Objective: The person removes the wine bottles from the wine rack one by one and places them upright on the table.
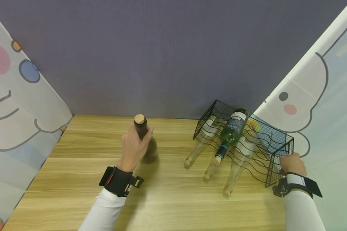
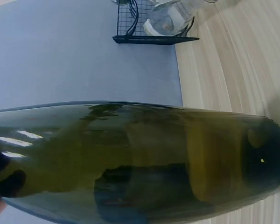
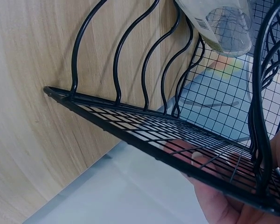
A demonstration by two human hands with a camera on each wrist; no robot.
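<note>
Your left hand is wrapped around the neck and shoulder of a dark brown glass bottle with a cork stopper, which stands upright on the light wood-grain table, left of centre and near the grey back wall. The fingers curl round the glass just under the cork, so the bottle's body sits directly below and beyond your palm; the left wrist view shows its dark olive-brown side filling the frame, base toward the table.

Your right hand grips the near right corner of a black wire-mesh bottle rack at the table's right end, well apart from the brown bottle. In the right wrist view your fingers lie under the mesh side panel, showing through the grid.

Inside the rack, a green glass bottle with a white label lies on top, neck toward you, over three clear glass bottles with corks whose necks stick out of the wavy wire front onto the table. Cartoon-printed curtains hang at both sides.
</note>
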